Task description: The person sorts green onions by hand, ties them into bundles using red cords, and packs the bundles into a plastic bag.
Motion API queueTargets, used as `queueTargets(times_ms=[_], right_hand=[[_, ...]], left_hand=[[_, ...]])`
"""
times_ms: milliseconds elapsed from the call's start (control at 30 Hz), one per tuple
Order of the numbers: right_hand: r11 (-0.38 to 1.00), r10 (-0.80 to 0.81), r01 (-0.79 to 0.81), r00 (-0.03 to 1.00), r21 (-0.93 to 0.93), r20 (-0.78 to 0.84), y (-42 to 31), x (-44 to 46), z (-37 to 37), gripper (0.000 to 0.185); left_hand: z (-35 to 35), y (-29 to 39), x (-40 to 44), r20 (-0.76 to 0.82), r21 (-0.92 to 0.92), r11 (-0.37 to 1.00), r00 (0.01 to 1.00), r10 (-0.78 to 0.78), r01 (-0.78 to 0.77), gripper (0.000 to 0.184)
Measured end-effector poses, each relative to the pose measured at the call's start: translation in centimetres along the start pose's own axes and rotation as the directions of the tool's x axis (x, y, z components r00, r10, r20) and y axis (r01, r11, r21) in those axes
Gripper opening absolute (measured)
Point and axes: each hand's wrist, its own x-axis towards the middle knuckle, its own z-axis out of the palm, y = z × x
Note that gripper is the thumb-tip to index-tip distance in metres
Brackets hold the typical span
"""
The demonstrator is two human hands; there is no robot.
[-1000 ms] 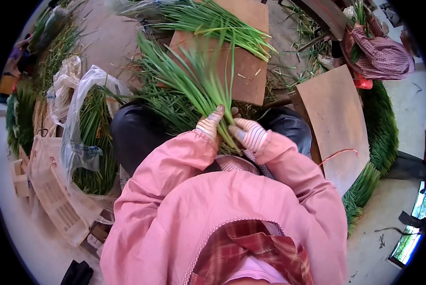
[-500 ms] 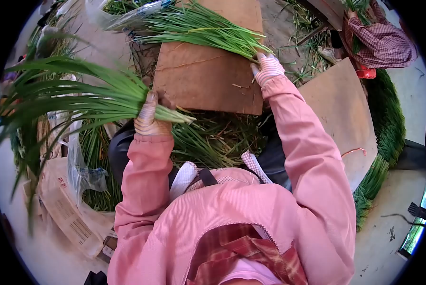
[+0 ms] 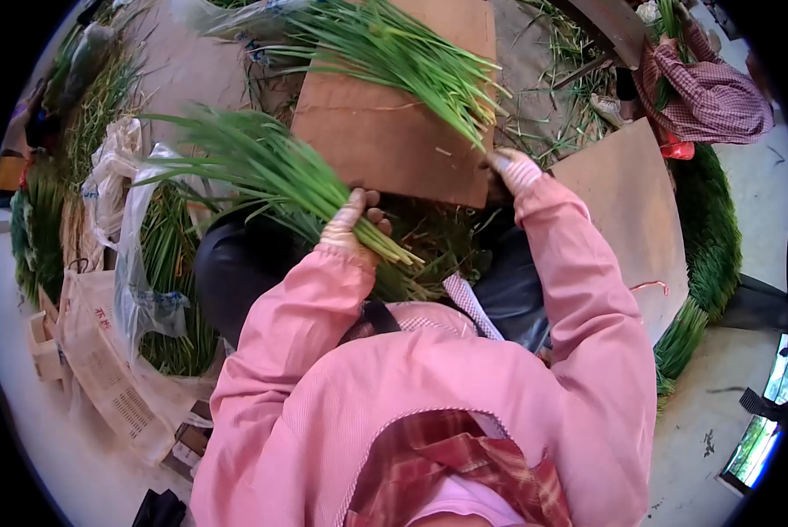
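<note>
My left hand (image 3: pixel 356 227), in a striped glove with bare fingertips, is closed around a bunch of long green leaves (image 3: pixel 280 167). The pale stem ends stick out to the right of the hand, and the leaf tips fan out to the upper left. A second pile of green leaves (image 3: pixel 402 57) lies across a brown board (image 3: pixel 394 145). My right hand (image 3: pixel 510 167), gloved the same way, is at the board's right edge. Its fingers are pinched at the lowest stem ends of that pile; what exactly they hold is too small to tell.
Loose leaves (image 3: pixel 429 233) lie between my knees. At the left are a plastic bag of greens (image 3: pixel 170 263) and a pale crate (image 3: pixel 117 386). A second board (image 3: pixel 626 211) and stacked greens (image 3: pixel 705 233) are at the right. Another person's checked sleeve (image 3: pixel 710 97) is at the upper right.
Since half a second ago, my left hand has moved right and a little down with its bunch. My right hand has shifted slightly down, and the pile's stem ends now spread lower.
</note>
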Motion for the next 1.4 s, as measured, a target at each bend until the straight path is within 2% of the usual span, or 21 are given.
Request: queueTargets(times_ms=[67, 133, 200, 267, 333, 400, 433, 467, 533, 600, 667, 767, 833, 933, 967, 1000, 1033, 1067, 1133, 1267, 1400], right_hand=[[0.967, 0.072, -0.102, 0.988, 0.235, 0.134, -1.0, -4.3, 2.0, 0.018], [0.986, -0.088, 0.066, 0.985, 0.154, 0.146, -0.7, -6.6, 4.4, 0.016], [0.994, -0.092, 0.104, 0.969, -0.038, 0.231, -0.7, -9.1, 7.0, 0.013], [0.979, -0.181, 0.201, 0.926, -0.028, 0.331, 0.7, -10.3, 9.4, 0.014], [0.937, -0.144, 0.269, 0.877, -0.22, 0.458, 0.6, -10.7, 10.1, 0.017], [0.955, -0.153, 0.269, 0.809, -0.125, 0.568, 0.0, -10.7, 10.2, 0.015], [0.916, -0.173, 0.339, 0.818, -0.216, 0.549, -0.6, -10.0, 9.6, 0.015], [0.866, -0.316, 0.411, 0.891, -0.285, 0.325, 1.0, -7.8, 9.7, 0.017], [0.693, -0.531, 0.498, 0.842, -0.521, 0.099, -0.6, -4.9, 8.7, 0.023], [0.697, -0.338, 0.322, 0.935, -0.641, 0.102, -2.5, -2.7, 8.1, 0.028], [0.527, -0.408, 0.363, 0.901, -0.768, 0.146, -2.2, -1.2, 7.5, 0.03], [0.506, -0.516, 0.35, 0.855, -0.788, 0.049, -1.5, 1.0, 6.3, 0.028], [0.58, -0.508, 0.327, 0.861, -0.746, -0.018, -1.3, 1.9, 5.2, 0.027], [0.646, -0.482, 0.303, 0.874, -0.701, -0.067, -1.5, 2.5, 5.5, 0.027], [0.847, -0.424, 0.395, 0.905, -0.356, -0.005, -1.9, 0.7, 7.0, 0.028], [0.922, -0.386, 0.384, 0.92, 0.045, 0.073, -2.1, -1.3, 8.3, 0.03], [0.969, -0.166, 0.113, 0.956, 0.22, 0.242, -2.0, -2.8, 9.3, 0.031], [0.922, 0.024, -0.188, 0.901, 0.338, 0.434, -2.0, -4.0, 10.4, 0.033], [0.914, -0.022, -0.159, 0.899, 0.372, 0.438, -3.2, -6.1, 12.6, 0.03], [0.879, -0.01, -0.151, 0.943, 0.452, 0.334, -1.9, -5.6, 13.7, 0.026], [0.772, -0.149, -0.056, 0.953, 0.634, 0.265, -1.5, -6.9, 13.2, 0.022]], left_hand=[[-0.4, -1.1, -0.9, 0.001, 0.129, 0.992, 1.0, 0.01, -0.01, 0.025], [-1.1, -2.3, -0.9, -0.018, 0.243, 0.97, 1.0, -0.01, 0.014, 0.028], [-1.4, -3.0, -0.5, 0.0, 0.315, 0.949, 1.0, -0.03, 0.028, 0.034], [-0.7, -3.2, -0.8, -0.02, 0.394, 0.919, 1.0, 0.001, 0.007, 0.045], [-0.1, -2.8, -1.3, -0.06, 0.442, 0.896, 0.998, -0.02, 0.044, 0.041], [-0.4, -2.7, -0.3, -0.08, 0.472, 0.881, 0.997, 0.016, 0.024, 0.028], [-0.6, -2.5, 0.0, -0.106, 0.441, 0.896, 0.994, 0.004, 0.043, 0.027], [-0.8, -2.2, 0.1, -0.13, 0.409, 0.91, 0.991, -0.008, 0.061, 0.025], [-0.6, -2.1, -0.1, -0.171, 0.436, 0.898, 0.985, 0.01, 0.066, 0.025], [-0.4, -2.2, -0.4, -0.127, 0.414, 0.909, 0.992, 0.002, 0.052, 0.026], [-0.2, -1.5, -0.9, -0.148, 0.391, 0.919, 0.989, 0.0, 0.059, 0.023], [0.8, 2.0, -3.7, 0.108, 0.133, 0.99, 0.994, 0.031, -0.045, 0.026], [0.4, 4.4, -4.0, 0.267, -0.046, 0.996, 0.96, 0.08, -0.07, 0.022], [0.4, 5.6, -3.0, 0.177, 0.055, 0.975, 0.963, 0.202, -0.214, 0.027], [0.2, 5.2, -2.5, 0.163, 0.104, 0.972, 0.968, 0.19, -0.208, 0.027], [0.0, 4.3, -2.1, 0.147, 0.154, 0.969, 0.974, 0.171, -0.193, 0.026], [-0.1, 3.2, -1.8, 0.154, 0.167, 0.975, 0.981, 0.119, -0.145, 0.026], [-0.9, 2.0, -1.0, 0.033, 0.292, 0.956, 0.999, 0.021, -0.03, 0.025], [-2.3, -0.7, -0.3, 0.214, 0.346, 0.935, 0.977, 0.009, -0.084, 0.027], [-1.4, -1.2, -1.2, -0.047, 0.345, 0.938, 0.998, 0.051, -0.031, 0.031], [-0.6, 1.0, -0.5, -0.054, 0.261, 0.934, 0.962, 0.268, -0.245, 0.021]])
